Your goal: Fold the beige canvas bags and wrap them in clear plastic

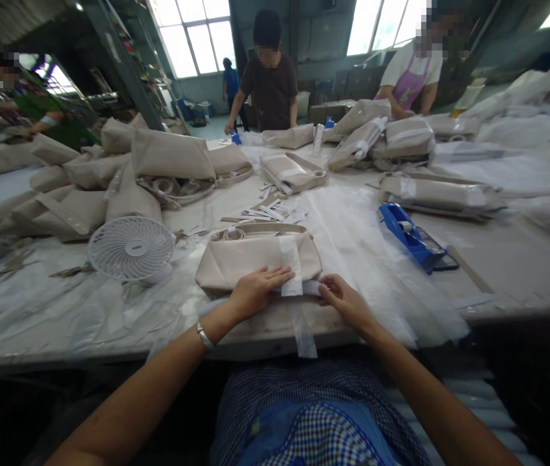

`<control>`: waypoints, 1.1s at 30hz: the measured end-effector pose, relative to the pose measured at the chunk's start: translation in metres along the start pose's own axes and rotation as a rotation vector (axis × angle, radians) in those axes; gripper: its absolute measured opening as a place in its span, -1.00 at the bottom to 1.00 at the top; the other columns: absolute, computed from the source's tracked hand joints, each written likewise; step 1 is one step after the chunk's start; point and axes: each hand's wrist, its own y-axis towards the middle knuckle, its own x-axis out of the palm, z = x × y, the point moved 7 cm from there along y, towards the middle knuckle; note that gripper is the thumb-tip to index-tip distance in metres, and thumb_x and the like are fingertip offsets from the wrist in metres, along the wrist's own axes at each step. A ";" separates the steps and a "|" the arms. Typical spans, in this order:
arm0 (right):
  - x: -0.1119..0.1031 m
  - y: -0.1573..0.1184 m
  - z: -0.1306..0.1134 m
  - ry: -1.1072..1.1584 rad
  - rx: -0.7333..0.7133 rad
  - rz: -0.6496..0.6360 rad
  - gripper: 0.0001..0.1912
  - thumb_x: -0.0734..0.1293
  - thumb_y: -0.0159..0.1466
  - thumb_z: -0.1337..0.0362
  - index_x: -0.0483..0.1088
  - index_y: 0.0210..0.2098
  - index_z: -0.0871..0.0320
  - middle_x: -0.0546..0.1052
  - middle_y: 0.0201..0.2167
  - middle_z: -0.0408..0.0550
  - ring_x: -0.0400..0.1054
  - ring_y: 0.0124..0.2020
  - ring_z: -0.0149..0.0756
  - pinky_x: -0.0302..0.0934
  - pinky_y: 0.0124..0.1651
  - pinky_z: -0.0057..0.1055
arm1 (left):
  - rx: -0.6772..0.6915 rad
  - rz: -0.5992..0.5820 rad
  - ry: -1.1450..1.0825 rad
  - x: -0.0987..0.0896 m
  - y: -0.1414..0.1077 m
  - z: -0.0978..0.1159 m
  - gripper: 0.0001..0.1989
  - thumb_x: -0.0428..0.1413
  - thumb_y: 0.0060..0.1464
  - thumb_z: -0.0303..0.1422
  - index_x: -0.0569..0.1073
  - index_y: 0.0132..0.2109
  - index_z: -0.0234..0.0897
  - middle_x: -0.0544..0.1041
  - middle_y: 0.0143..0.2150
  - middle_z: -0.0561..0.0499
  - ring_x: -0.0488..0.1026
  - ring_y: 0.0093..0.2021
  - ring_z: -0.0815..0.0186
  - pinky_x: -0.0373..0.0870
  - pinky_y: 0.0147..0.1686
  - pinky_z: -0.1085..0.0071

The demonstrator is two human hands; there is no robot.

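A beige handbag [236,259] lies on the table right in front of me, its strap [270,228] along the far side. Across its right part runs a whitish translucent strip [290,259]. My left hand [260,288] rests flat on the bag's near side, fingers stretched to the right with the tips by the strip. At the bag's near right corner, my right hand [345,299] pinches the end of a white strip [311,287] that lies along the near edge. Another clear strip [305,333] hangs over the table edge below the bag.
A white fan [132,249] stands at left, before a heap of beige bags [173,155]. At right are a blue tape dispenser [411,236] and a wrapped bag [440,194]. Clear plastic sheets [352,239] and paper slips [270,210] cover parts of the table. Co-workers [270,84] stand opposite.
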 end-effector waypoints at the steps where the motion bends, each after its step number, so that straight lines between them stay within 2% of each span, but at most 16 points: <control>1: 0.001 0.001 0.000 -0.017 0.059 -0.023 -0.58 0.33 0.25 -0.04 0.31 -0.07 0.13 0.58 -0.33 -0.05 0.54 -0.33 -0.21 0.48 -0.28 -0.29 | -0.002 0.000 0.002 0.000 0.000 0.000 -0.29 0.00 0.14 -0.59 0.14 0.38 0.03 0.24 0.39 0.09 0.23 0.35 0.30 0.18 0.35 0.14; 3: 0.001 0.002 -0.001 -0.083 0.140 -0.068 -0.61 0.27 0.30 0.01 0.34 -0.02 0.14 0.57 -0.46 -0.11 0.50 -0.48 -0.25 0.44 -0.39 -0.32 | -0.007 -0.009 0.002 -0.002 0.001 0.000 -0.29 0.02 0.14 -0.58 0.14 0.38 0.02 0.24 0.39 0.08 0.23 0.36 0.29 0.18 0.35 0.14; 5: 0.000 0.004 -0.007 -0.163 0.110 -0.106 -0.63 0.28 0.30 0.08 0.39 0.01 0.15 0.60 -0.40 -0.07 0.50 -0.46 -0.25 0.45 -0.32 -0.28 | -0.008 -0.032 -0.004 -0.004 0.002 0.000 -0.30 0.09 0.16 -0.51 0.14 0.38 0.03 0.23 0.40 0.07 0.24 0.35 0.26 0.19 0.35 0.12; 8: -0.004 0.005 -0.016 -0.258 -0.054 -0.120 -0.64 0.31 0.28 0.12 0.45 0.01 0.12 0.61 -0.15 -0.02 0.52 -0.26 -0.22 0.42 -0.05 -0.17 | 0.003 -0.088 -0.036 -0.009 0.003 0.000 -0.30 0.17 0.17 -0.34 0.11 0.39 0.05 0.24 0.40 0.04 0.24 0.35 0.22 0.18 0.34 0.12; 10: -0.008 0.003 -0.018 -0.279 -0.143 -0.101 -0.64 0.33 0.25 0.15 0.45 0.01 0.10 0.58 -0.05 -0.03 0.49 -0.14 -0.19 0.37 0.06 -0.15 | 0.003 -0.115 -0.059 -0.012 0.004 0.000 -0.29 0.20 0.17 -0.22 0.12 0.39 0.03 0.24 0.40 0.03 0.22 0.36 0.19 0.15 0.35 0.13; 13: -0.012 0.001 -0.023 -0.271 -0.252 -0.057 -0.69 0.33 0.23 0.22 0.43 -0.04 0.11 0.56 -0.03 -0.01 0.45 -0.04 -0.17 0.35 0.09 -0.17 | -0.005 -0.120 -0.074 -0.015 0.005 0.000 -0.26 0.21 0.14 -0.07 0.13 0.39 0.02 0.24 0.39 0.02 0.23 0.36 0.16 0.13 0.36 0.14; 15: -0.012 -0.001 -0.029 -0.315 -0.359 -0.018 -0.76 0.31 0.23 0.29 0.43 -0.09 0.11 0.54 -0.05 0.00 0.44 -0.01 -0.16 0.34 0.10 -0.16 | -0.011 -0.115 -0.077 -0.016 0.005 -0.001 -0.27 0.20 0.14 -0.05 0.15 0.39 0.02 0.25 0.39 0.03 0.24 0.35 0.16 0.15 0.35 0.18; 18: -0.006 -0.005 -0.036 -0.421 -0.535 0.069 -0.82 0.26 0.24 0.38 0.43 -0.18 0.10 0.54 -0.11 0.01 0.43 0.01 -0.15 0.33 0.12 -0.16 | -0.020 -0.120 -0.062 -0.014 0.006 0.000 -0.29 0.21 0.16 -0.11 0.16 0.38 0.00 0.26 0.38 0.04 0.25 0.35 0.18 0.17 0.34 0.21; 20: -0.001 -0.009 -0.036 -0.483 -0.607 0.150 -0.79 0.21 0.26 0.43 0.43 -0.20 0.10 0.54 -0.12 0.01 0.45 -0.01 -0.17 0.36 0.09 -0.19 | -0.034 -0.124 -0.038 -0.012 0.006 0.000 -0.29 0.22 0.15 -0.18 0.16 0.38 0.00 0.25 0.39 0.04 0.25 0.34 0.18 0.17 0.34 0.19; 25: 0.010 -0.017 -0.039 -0.709 -0.646 0.340 -0.75 0.21 0.29 0.47 0.46 -0.18 0.09 0.57 -0.10 -0.01 0.40 0.01 -0.14 0.33 0.13 -0.16 | -0.056 -0.059 0.004 -0.009 0.007 -0.001 -0.38 0.15 0.21 -0.34 0.18 0.36 0.04 0.27 0.38 0.09 0.29 0.32 0.25 0.20 0.33 0.18; 29: 0.015 -0.016 -0.044 -0.830 -0.658 0.332 -0.75 0.23 0.28 0.50 0.48 -0.15 0.15 0.56 -0.13 0.03 0.34 -0.01 -0.07 0.33 0.11 -0.13 | -0.055 -0.016 0.026 -0.003 0.007 -0.001 -0.41 0.06 0.23 -0.49 0.22 0.34 0.03 0.29 0.36 0.10 0.29 0.32 0.29 0.23 0.33 0.19; 33: 0.012 -0.020 -0.044 -0.784 -0.724 0.296 -0.77 0.21 0.36 0.43 0.44 -0.08 0.16 0.52 -0.11 0.07 0.35 -0.01 -0.11 0.35 0.10 -0.16 | -0.042 0.088 0.060 0.007 0.001 0.002 -0.47 -0.03 0.28 -0.52 0.25 0.33 -0.04 0.31 0.34 0.05 0.29 0.32 0.30 0.23 0.33 0.16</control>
